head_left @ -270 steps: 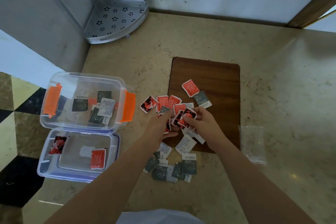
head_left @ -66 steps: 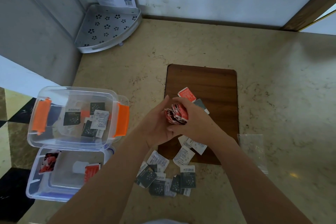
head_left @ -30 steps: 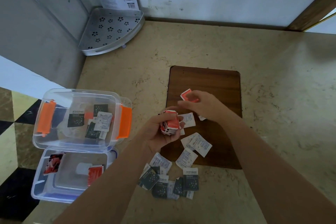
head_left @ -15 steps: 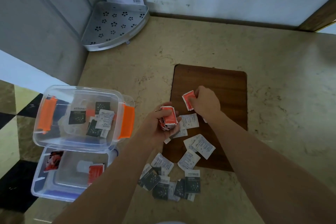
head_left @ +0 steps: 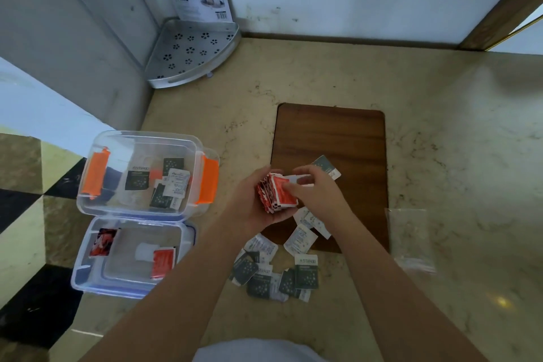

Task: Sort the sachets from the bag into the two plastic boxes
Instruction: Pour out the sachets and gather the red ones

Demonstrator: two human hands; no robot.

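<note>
My left hand grips a stack of red sachets over the left edge of the wooden board. My right hand pinches the top red sachet of that stack. One dark green sachet lies on the board behind my right hand. Several white and dark green sachets lie in a loose heap at the board's near edge. The clear box with orange clips holds green and white sachets. The clear box with a blue rim in front of it holds two red sachets.
The empty clear plastic bag lies right of the board on the marble counter. A perforated metal corner shelf stands in the far left corner with a product card. The counter drops to a checkered floor beside the boxes.
My right hand picked the last red sachet off the board and brought it onto the stack in my left hand. The green sachet behind it now lies uncovered.
</note>
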